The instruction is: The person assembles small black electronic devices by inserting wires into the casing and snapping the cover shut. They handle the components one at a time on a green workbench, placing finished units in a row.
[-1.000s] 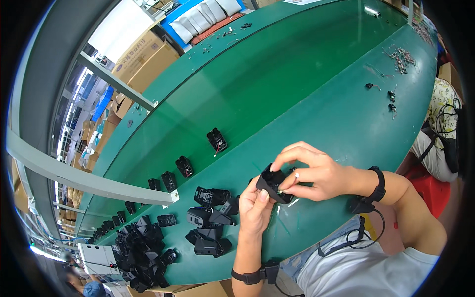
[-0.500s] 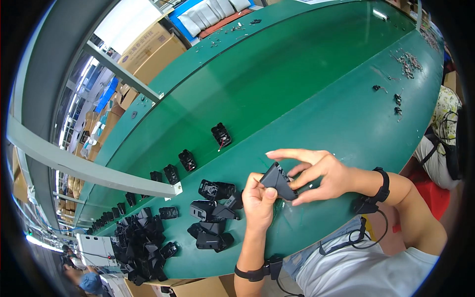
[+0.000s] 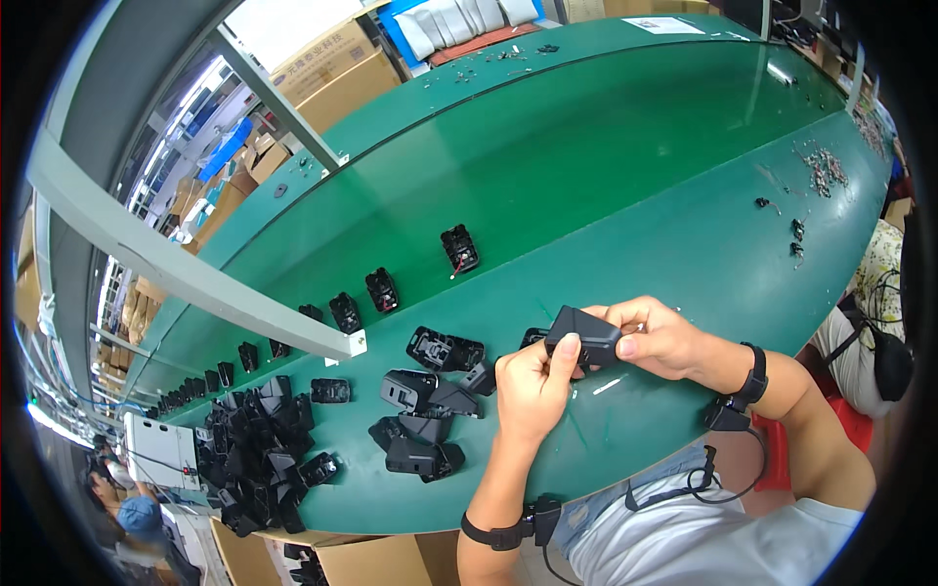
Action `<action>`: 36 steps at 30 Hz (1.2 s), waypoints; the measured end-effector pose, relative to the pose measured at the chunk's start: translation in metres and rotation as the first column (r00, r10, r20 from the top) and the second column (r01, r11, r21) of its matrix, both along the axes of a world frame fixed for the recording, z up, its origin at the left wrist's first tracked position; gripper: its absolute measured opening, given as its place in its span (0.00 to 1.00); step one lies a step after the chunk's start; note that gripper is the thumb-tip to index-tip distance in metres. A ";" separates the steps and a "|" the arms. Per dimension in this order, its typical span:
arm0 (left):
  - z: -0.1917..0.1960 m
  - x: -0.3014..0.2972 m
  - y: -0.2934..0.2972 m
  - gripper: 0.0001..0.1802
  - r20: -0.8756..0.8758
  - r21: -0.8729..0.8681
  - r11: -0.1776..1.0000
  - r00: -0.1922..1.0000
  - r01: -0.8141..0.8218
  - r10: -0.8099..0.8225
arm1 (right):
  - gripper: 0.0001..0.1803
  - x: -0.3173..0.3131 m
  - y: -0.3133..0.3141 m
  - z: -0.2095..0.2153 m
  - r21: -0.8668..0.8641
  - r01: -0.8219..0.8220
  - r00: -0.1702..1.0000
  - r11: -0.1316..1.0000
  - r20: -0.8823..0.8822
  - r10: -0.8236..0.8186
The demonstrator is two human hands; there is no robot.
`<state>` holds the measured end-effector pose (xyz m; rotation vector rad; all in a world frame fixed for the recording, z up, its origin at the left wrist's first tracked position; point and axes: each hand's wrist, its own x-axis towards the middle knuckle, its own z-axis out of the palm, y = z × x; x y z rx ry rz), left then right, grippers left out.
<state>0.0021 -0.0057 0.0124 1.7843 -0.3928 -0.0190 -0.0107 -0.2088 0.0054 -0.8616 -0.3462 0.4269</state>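
Observation:
A black plastic housing (image 3: 583, 335) with slanted sides is held above the green table in front of me. My left hand (image 3: 531, 388) grips its left end, thumb pressed on the near face. At the other end, my right hand (image 3: 666, 338) pinches the housing between thumb and fingers. Just behind it, another small black part (image 3: 533, 336) shows partly, largely covered by my hand and the held piece. Beside my left hand lie several loose black housings (image 3: 445, 349), some tipped on their sides.
A big heap of black housings (image 3: 256, 444) covers the table's left end. Several open housings (image 3: 459, 250) stand in a row along the green belt (image 3: 547, 146). A grey metal post (image 3: 210, 273) crosses at left. Small wired parts (image 3: 826, 171) lie far right; a person (image 3: 142, 518) is lower left.
The housing has been turned so a broad face shows. My right hand's spread fingers have closed onto its right end. The whole view has shifted slightly.

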 end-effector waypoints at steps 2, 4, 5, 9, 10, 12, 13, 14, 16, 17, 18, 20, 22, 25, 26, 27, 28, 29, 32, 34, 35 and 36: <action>0.000 0.000 -0.001 0.31 -0.032 -0.012 1.000 0.999 0.009 -0.009 | 0.11 0.000 -0.001 0.000 -0.004 -0.003 1.000 1.000 0.000 0.003; -0.004 -0.001 0.000 0.33 -0.052 -0.016 1.000 0.999 -0.002 0.001 | 0.14 -0.001 -0.001 -0.001 -0.023 0.017 1.000 1.000 0.001 -0.017; -0.004 -0.001 0.000 0.33 -0.036 -0.004 1.000 0.999 -0.020 0.020 | 0.14 -0.001 -0.001 -0.001 -0.026 0.011 1.000 1.000 -0.021 -0.012; 0.000 0.000 0.005 0.30 0.130 0.190 0.973 0.986 -0.130 0.107 | 0.14 -0.001 0.003 0.002 -0.106 0.034 0.998 0.994 -0.048 -0.039; 0.004 0.001 0.009 0.28 0.207 0.270 0.947 0.971 -0.176 0.121 | 0.14 0.002 0.005 0.006 -0.139 0.053 0.998 0.989 -0.028 -0.058; 0.011 0.006 0.016 0.23 0.527 0.245 0.873 0.814 -0.421 0.245 | 0.15 0.023 0.005 0.025 -0.448 0.382 0.820 0.809 0.567 -0.073; 0.013 0.007 0.021 0.20 0.663 0.211 0.817 0.692 -0.537 0.284 | 0.16 0.038 0.006 0.034 -0.471 0.575 0.619 0.669 0.785 0.021; 0.020 0.007 0.026 0.12 0.669 0.251 0.791 0.690 -0.558 0.276 | 0.17 0.056 0.006 0.037 -0.486 0.663 0.573 0.570 0.819 0.032; 0.018 0.010 0.033 0.18 0.687 0.407 0.725 0.709 -0.555 0.157 | 0.17 0.101 0.000 0.028 -0.514 0.786 0.515 0.343 0.852 0.095; 0.015 0.011 0.035 0.23 0.674 0.491 0.689 0.733 -0.533 0.087 | 0.17 0.125 -0.005 0.017 -0.527 0.819 0.508 0.229 0.850 0.139; 0.010 0.007 0.040 0.33 0.580 0.617 0.623 0.813 -0.482 0.054 | 0.17 0.144 0.000 0.009 -0.541 0.819 0.508 0.190 0.838 0.198; 0.004 0.004 0.042 0.39 0.512 0.708 0.576 0.859 -0.409 -0.020 | 0.16 0.170 0.002 -0.001 -0.565 0.822 0.521 0.071 0.796 0.307; 0.010 0.003 0.041 0.41 0.505 0.735 0.561 0.860 -0.381 -0.076 | 0.14 0.182 0.002 -0.009 -0.577 0.817 0.529 0.003 0.751 0.397; -0.002 0.000 0.032 0.42 0.461 0.770 0.542 0.881 -0.336 -0.110 | 0.18 0.187 0.004 -0.018 -0.571 0.821 0.520 -0.007 0.742 0.423; -0.006 0.000 0.026 0.37 0.488 0.754 0.555 0.865 -0.352 -0.115 | 0.19 0.187 0.003 -0.018 -0.564 0.825 0.511 -0.003 0.744 0.431; -0.006 0.002 0.022 0.35 0.479 0.782 0.512 0.868 -0.355 -0.132 | 0.20 0.188 0.000 -0.016 -0.557 0.831 0.502 -0.002 0.746 0.438; -0.010 0.001 0.016 0.33 0.456 0.814 0.471 0.876 -0.341 -0.155 | 0.23 0.187 -0.007 -0.021 -0.526 0.849 0.465 0.053 0.791 0.397; -0.011 0.001 0.013 0.31 0.437 0.842 0.425 0.882 -0.333 -0.175 | 0.24 0.180 -0.009 -0.018 -0.513 0.855 0.458 0.071 0.813 0.360; -0.012 0.000 0.013 0.25 0.440 0.843 0.405 0.887 -0.354 -0.139 | 0.22 0.147 -0.024 0.005 -0.575 0.781 0.505 0.243 0.811 0.297; -0.011 -0.002 0.011 0.22 0.458 0.824 0.429 0.881 -0.370 -0.120 | 0.22 0.107 -0.041 0.030 -0.765 0.609 0.663 0.209 0.636 0.394; -0.012 -0.002 0.007 0.22 0.460 0.814 0.451 0.880 -0.365 -0.117 | 0.23 0.085 -0.051 0.035 -0.824 0.535 0.702 0.189 0.558 0.442; -0.011 -0.002 0.005 0.22 0.451 0.804 0.476 0.887 -0.355 -0.099 | 0.23 0.066 -0.052 0.038 -0.846 0.513 0.719 0.142 0.515 0.467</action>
